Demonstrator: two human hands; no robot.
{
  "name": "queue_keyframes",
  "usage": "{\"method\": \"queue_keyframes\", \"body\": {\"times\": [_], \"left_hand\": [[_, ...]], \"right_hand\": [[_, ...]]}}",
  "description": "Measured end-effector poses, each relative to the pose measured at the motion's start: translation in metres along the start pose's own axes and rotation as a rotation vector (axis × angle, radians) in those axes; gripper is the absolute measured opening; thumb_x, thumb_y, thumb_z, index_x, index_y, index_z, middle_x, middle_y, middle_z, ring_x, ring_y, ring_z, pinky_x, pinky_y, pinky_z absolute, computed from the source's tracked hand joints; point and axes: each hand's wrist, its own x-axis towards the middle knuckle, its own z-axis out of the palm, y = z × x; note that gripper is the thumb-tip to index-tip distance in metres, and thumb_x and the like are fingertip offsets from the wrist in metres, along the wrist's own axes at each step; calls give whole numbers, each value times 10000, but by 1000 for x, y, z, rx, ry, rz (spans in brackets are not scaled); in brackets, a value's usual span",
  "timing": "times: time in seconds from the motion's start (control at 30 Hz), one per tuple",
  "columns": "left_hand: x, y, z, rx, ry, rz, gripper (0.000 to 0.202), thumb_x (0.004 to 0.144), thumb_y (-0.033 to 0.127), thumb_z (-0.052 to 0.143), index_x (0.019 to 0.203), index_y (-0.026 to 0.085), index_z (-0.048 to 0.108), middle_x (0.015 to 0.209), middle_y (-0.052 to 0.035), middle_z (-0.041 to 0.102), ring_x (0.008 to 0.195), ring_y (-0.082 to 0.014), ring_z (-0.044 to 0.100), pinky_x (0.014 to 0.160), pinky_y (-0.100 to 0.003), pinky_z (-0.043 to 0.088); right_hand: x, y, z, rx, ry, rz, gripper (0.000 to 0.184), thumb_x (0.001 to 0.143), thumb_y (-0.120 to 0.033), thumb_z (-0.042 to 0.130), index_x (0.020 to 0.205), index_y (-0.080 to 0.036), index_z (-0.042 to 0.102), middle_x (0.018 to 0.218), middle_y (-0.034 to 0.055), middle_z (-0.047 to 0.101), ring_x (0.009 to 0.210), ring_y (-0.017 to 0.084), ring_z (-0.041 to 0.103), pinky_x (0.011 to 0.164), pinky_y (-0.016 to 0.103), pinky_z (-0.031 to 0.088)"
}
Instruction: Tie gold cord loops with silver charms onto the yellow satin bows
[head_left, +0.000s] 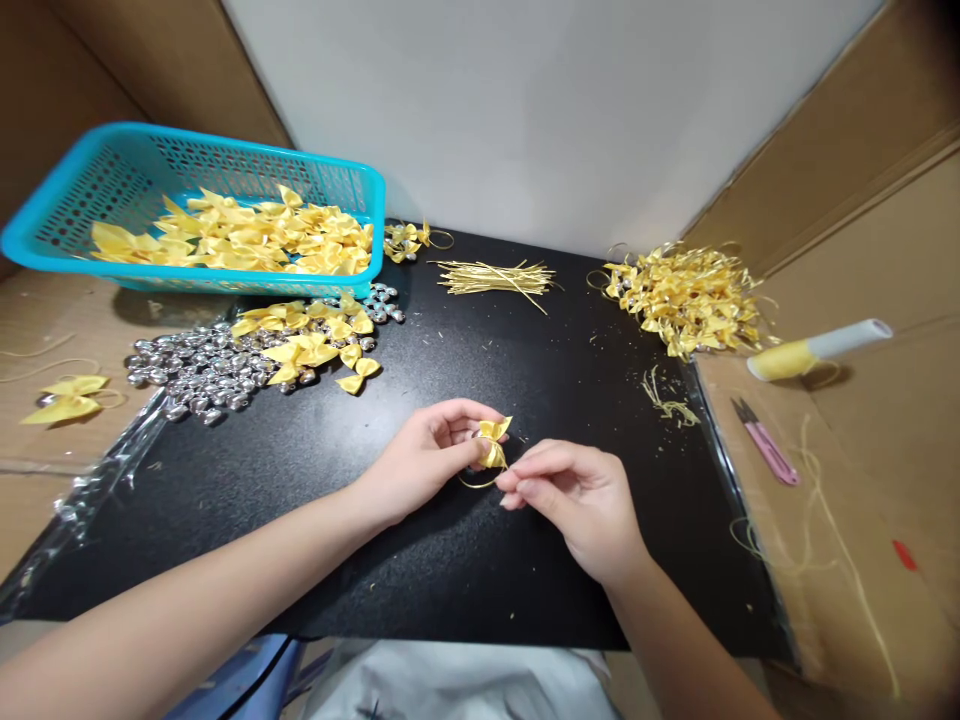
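Note:
Between the thumb and fingers of my left hand [439,450] is a yellow ribbon bow [493,443], held above the middle of the black table. A thin gold cord [478,485] loops out below the bow. My right hand [574,495] is just to the right, its thumb and fingertips pinched on the cord near the bow. Part of the bow is covered by my left thumb, and the cord's end is hidden in my right fingers.
A blue basket [247,277] of yellow bows stands back left, with silver beads [214,365] and loose bows [311,350] before it. Cut gold cords [491,278] lie at the back. Corded bows [686,300] are piled back right, near pink thread snips [766,442] and a roll [821,350].

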Motion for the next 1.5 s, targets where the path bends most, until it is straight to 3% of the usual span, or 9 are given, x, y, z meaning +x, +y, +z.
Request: {"method": "queue_keyframes", "body": {"times": [0.17,0.4,0.67,0.87,1.1,1.5], "left_hand": [[2,-3,-1,40,77,54,258,676,179,737,917,132,657,789,-16,698,688,-105,613,651,-217,494],[1,-5,0,92,84,62,251,692,189,717,925,126,648,789,-16,678,696,-104,604,652,-218,494],[-1,-3,1,76,80,65,223,710,183,721,908,136,630,792,-22,682,689,-115,612,632,-220,488],[-2,-3,1,-125,-36,-26,152,822,284,672,861,168,582,726,11,649,622,-87,586,544,-172,480],[-2,-1,0,-279,-133,-121,174,812,277,712,892,172,599,791,-3,677,518,-53,572,432,-122,452],[-3,-1,0,-270,-173,-116,177,788,248,731,906,175,621,789,-7,666,536,-61,561,428,-124,462]], "right_hand": [[-2,0,1,-21,-115,5,99,770,-134,746,813,-219,774,732,25,761,577,116,706,576,216,606],[-4,4,2,-21,-244,27,155,777,-74,718,819,-212,774,746,24,766,587,98,707,584,184,587],[-4,2,2,60,-210,45,88,782,-137,742,798,-223,755,750,16,767,582,114,709,576,222,605],[-4,1,4,79,-108,48,72,775,-147,748,795,-215,744,741,17,760,588,128,712,589,248,621],[-6,2,4,107,-196,79,142,785,-110,729,834,-242,751,766,-1,769,604,106,713,607,222,615],[-7,-1,2,101,-287,85,117,774,-137,742,815,-246,754,755,9,768,586,116,704,591,246,582]]}}
